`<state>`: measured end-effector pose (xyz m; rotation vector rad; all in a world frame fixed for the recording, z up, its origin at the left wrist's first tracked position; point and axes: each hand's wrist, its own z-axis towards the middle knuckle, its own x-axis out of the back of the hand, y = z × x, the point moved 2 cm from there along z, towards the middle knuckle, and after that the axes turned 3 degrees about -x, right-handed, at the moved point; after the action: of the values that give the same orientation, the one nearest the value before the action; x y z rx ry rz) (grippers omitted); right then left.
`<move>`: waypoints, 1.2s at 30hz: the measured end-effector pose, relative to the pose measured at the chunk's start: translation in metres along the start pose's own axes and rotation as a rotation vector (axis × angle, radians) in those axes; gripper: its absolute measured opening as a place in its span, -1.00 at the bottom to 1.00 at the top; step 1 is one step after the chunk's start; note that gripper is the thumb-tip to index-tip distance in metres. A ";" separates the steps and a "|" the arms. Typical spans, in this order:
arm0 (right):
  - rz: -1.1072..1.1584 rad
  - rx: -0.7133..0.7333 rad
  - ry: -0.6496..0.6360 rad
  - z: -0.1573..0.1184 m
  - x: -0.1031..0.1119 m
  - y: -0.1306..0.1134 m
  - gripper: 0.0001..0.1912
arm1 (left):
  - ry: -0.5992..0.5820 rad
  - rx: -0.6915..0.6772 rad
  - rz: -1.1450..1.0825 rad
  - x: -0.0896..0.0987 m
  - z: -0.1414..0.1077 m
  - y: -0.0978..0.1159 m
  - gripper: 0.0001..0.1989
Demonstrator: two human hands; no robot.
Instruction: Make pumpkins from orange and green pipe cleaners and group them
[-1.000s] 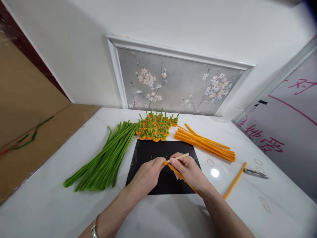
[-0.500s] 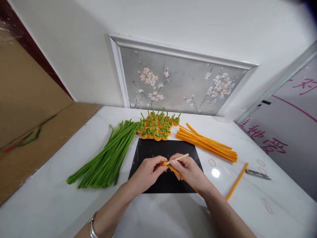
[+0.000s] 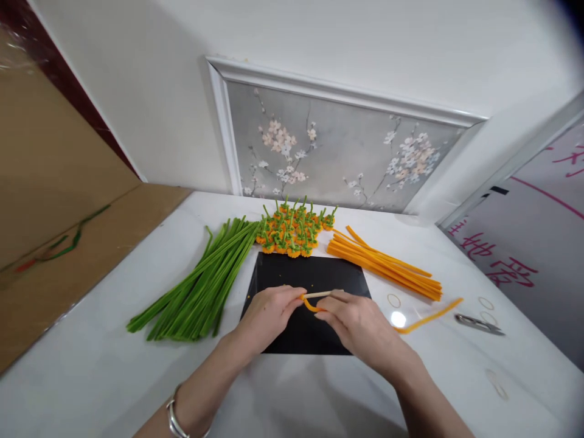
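Observation:
Above a black mat (image 3: 292,334), my left hand (image 3: 271,313) pinches the left end of a thin pale wooden stick (image 3: 322,294). At that end an orange pipe cleaner (image 3: 312,306) curves around the stick, partly hidden by my fingertips. My right hand (image 3: 358,319) is closed on the same pipe cleaner a short way along. Its long tail sticks out to the right past my wrist. The stick's right end meets the top of my right fingers; whether they grip it, I cannot tell.
Green pipe cleaners (image 3: 196,286) lie fanned at left. Behind the mat stand several small orange-and-green pieces (image 3: 294,234). A bundle of orange pipe cleaners (image 3: 383,264) lies at right, with metal snips (image 3: 479,324) and loose rubber bands (image 3: 393,300). A wall (image 3: 356,36) rises behind.
My right hand has turned, with its fingers now on the pipe cleaner. The stick lies more level, and the pipe cleaner's tail has swung up away from the table's front.

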<state>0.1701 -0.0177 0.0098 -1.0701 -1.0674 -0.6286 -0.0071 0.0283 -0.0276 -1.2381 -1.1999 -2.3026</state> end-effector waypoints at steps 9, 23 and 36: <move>0.079 -0.029 0.190 0.014 0.008 0.020 -0.78 | -0.129 -0.144 0.010 -0.003 -0.001 0.014 -0.82; 0.599 -0.058 -0.252 0.019 -0.012 0.058 -0.62 | -0.041 -0.208 -0.151 0.000 -0.003 0.025 -0.71; 0.176 -0.005 -0.167 -0.003 -0.003 0.010 -0.73 | 0.144 -0.035 -0.044 0.000 -0.001 0.005 -0.81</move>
<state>0.1783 -0.0169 0.0026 -1.2222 -1.1009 -0.4068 -0.0052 0.0242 -0.0249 -1.0465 -1.1531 -2.4075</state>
